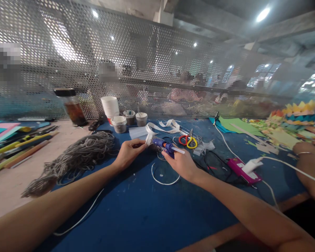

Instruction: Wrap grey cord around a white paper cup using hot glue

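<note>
My right hand (183, 163) is wrapped round a blue hot glue gun (160, 142) with a white glue stick (179, 150) poking out of its back. The gun's nozzle points left, close to a small white piece (148, 139) pinched in my left hand (131, 152). That piece looks like the end of a white ribbon or paper strip (170, 127) that curls behind it; I cannot tell whether the nozzle touches it. Just right of the gun lie scissors (188, 140) with red and yellow handles. A white wire (166, 183) curves on the blue table below my hands.
A bundle of grey cord (78, 157) lies left. Behind stand stacked paper cups (110, 107), small buckets (119, 124) and a jar (74, 108). A magenta power strip (243, 170) with a white plug sits right, its cables crossing the table. Another person's arm (308, 164) rests at the right edge.
</note>
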A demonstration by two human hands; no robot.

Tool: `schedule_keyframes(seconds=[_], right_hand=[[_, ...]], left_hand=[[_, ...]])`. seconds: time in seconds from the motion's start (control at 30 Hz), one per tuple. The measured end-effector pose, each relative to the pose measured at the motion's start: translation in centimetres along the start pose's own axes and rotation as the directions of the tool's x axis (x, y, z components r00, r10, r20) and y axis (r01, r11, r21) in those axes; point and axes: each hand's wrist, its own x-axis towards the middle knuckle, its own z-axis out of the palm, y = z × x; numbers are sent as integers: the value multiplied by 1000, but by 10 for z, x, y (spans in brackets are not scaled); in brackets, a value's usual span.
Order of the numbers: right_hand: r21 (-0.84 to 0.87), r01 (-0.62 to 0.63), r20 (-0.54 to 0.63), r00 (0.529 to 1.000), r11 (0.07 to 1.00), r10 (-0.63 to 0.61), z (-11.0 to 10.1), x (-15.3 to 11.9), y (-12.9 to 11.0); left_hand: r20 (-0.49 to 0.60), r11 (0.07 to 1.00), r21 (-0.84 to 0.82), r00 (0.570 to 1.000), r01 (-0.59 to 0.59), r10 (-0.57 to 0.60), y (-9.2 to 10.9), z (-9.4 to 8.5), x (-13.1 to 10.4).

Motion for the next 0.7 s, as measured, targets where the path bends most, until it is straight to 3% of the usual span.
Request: schedule_keyframes(seconds=[0.7], right_hand=[[1,-5,18,1000,1000,5,-2,-1,-1]], left_hand=[[-5,1000,-23,1000,6,-6,1,1,-1]])
